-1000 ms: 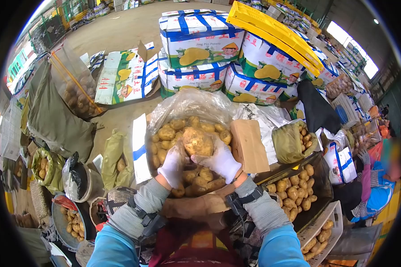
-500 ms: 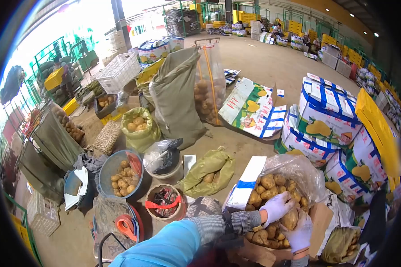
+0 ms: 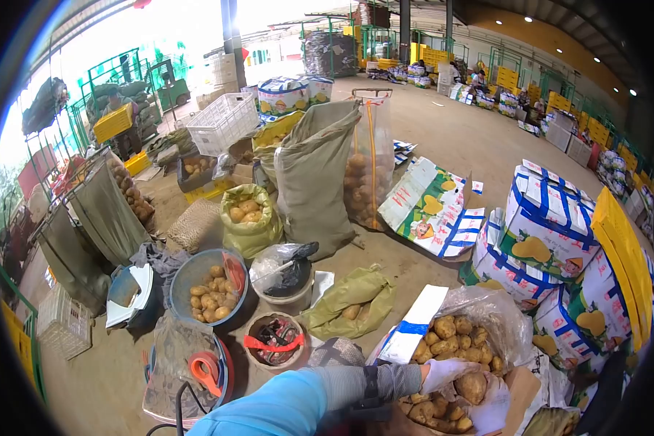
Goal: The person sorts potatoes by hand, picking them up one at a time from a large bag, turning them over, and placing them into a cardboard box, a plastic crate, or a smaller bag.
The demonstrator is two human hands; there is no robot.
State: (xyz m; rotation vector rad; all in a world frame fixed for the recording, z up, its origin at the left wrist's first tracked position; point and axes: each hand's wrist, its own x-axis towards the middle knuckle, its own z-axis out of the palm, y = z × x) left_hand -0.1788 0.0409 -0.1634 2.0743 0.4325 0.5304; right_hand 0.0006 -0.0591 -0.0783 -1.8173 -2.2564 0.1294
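Observation:
A large potato [image 3: 471, 388] sits between my two hands above an open carton lined with clear plastic [image 3: 512, 309]. My left hand [image 3: 445, 373], in a pale glove, curls over its upper left side. From below and right, my right hand [image 3: 493, 411] cups the same potato; this pale-gloved hand is partly blurred and cut by the frame's lower edge. Several loose potatoes [image 3: 454, 336] fill the carton around both hands. On the carton's left side stands a white flap with blue tape [image 3: 414, 327].
Left of the carton lie a green sack [image 3: 352, 301], a bucket with red-handled contents [image 3: 275, 341] and a blue basin of potatoes [image 3: 178, 280]. Packed printed bags [image 3: 548, 218] and yellow crates [image 3: 625, 254] stand on the right. A tall sack [image 3: 316, 178] rises behind.
The whole view has shifted, so the surroundings sit lower and farther right. My hands have lowered toward the near side of the carton, with the large potato still between them.

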